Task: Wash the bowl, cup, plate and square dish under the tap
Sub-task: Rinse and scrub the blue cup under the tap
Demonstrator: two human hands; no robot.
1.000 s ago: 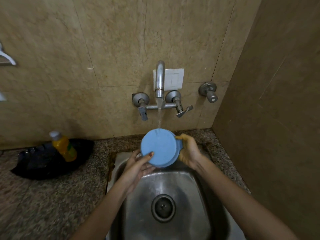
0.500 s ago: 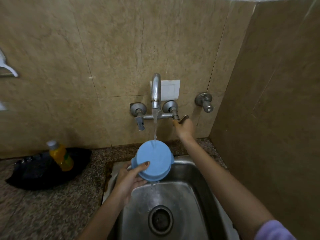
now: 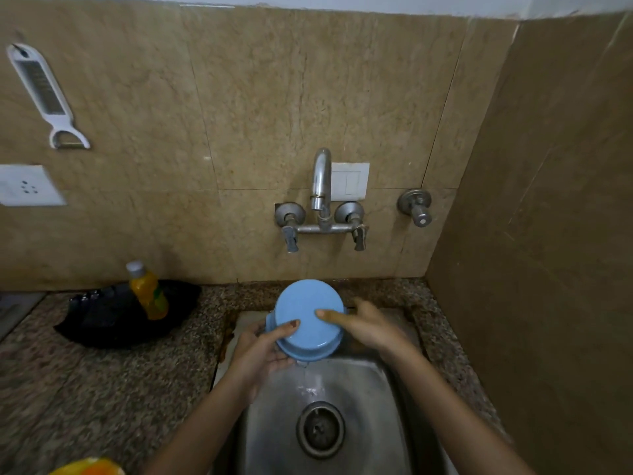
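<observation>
Change: the tap [image 3: 321, 180] is no longer running. Half a second ago the right hand was up at the right lever [image 3: 359, 236] with a stream hitting the bowl; now no stream is leaving the spout and the lever is pointing down.

The right hand [image 3: 370, 325] is back on the blue bowl [image 3: 308, 313], thumb lying across its base and fingers wrapping behind the far side, partly hidden. The left hand [image 3: 260, 351] is gripping the near-left rim, thumb on the base, fingers curling underneath.

The bowl is being held upside down and tilted toward the camera, above the back edge of the steel sink [image 3: 376, 406], below the spout. Leftover water is running off its lower rim toward the drain [image 3: 320, 429].

Read: the bowl's rinse is probably finishing and it's draining off. The other dishes aren't identifiable in view, so the tap will likely need reopening.
</observation>
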